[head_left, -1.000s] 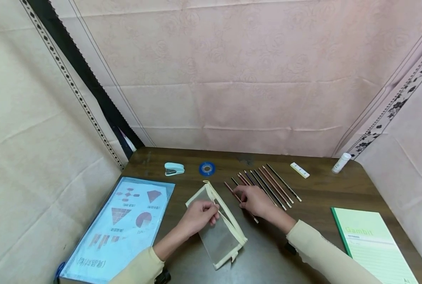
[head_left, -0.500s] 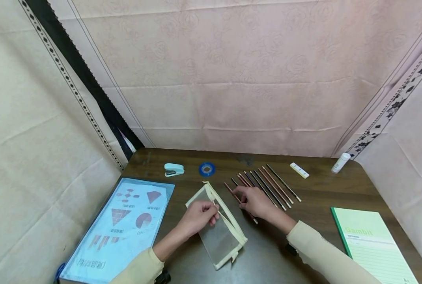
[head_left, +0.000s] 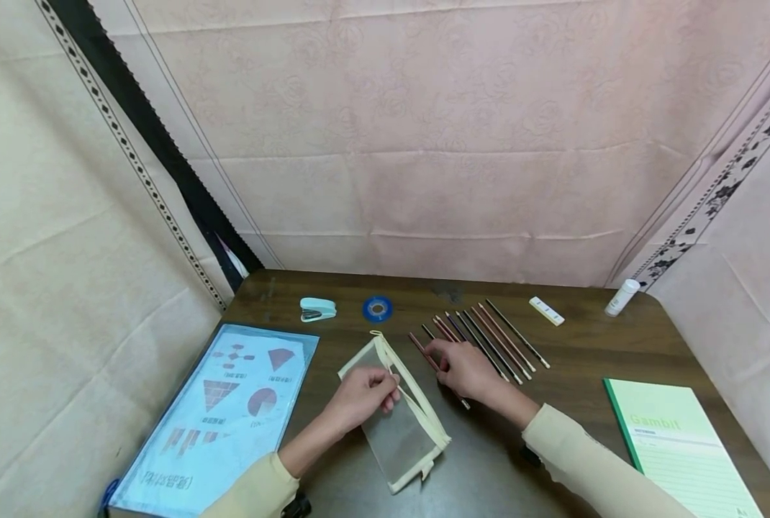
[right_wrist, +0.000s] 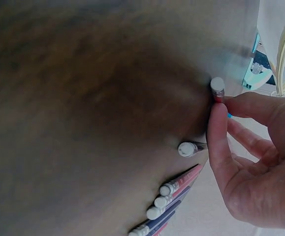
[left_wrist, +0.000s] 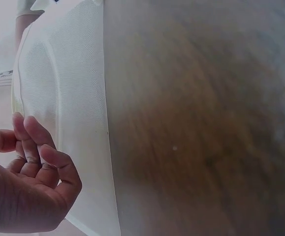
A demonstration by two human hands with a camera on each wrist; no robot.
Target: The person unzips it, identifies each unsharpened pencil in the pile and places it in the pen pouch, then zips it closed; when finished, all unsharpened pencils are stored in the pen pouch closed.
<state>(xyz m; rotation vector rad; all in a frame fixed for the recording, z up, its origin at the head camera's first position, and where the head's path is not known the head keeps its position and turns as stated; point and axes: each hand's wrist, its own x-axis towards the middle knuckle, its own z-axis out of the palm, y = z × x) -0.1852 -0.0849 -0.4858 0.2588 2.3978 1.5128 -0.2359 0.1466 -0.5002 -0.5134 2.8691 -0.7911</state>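
Observation:
In the head view, my left hand [head_left: 359,394] pinches the open edge of a see-through mesh zipper pouch [head_left: 398,446] with cream trim, which lies slanted on the table. The left wrist view shows the curled fingers [left_wrist: 48,162] beside the pale mesh [left_wrist: 78,73]. My right hand [head_left: 468,368], just right of the pouch, pinches a dark red pencil [head_left: 417,340] between thumb and fingers. Its white eraser end [right_wrist: 217,84] pokes out in the right wrist view. Several more pencils [head_left: 517,333] lie side by side beyond that hand, which covers part of them.
A light blue stapler [head_left: 318,309], a blue tape roll [head_left: 377,300], a white eraser [head_left: 546,311] and a white glue stick [head_left: 622,297] are along the back. A blue folder [head_left: 229,410] lies left, a green notebook [head_left: 683,439] right. Cloth curtains [head_left: 437,144] surround the table.
Both hands stay almost in place. The near end of the pinched pencil has shifted very slightly toward me and to the left.

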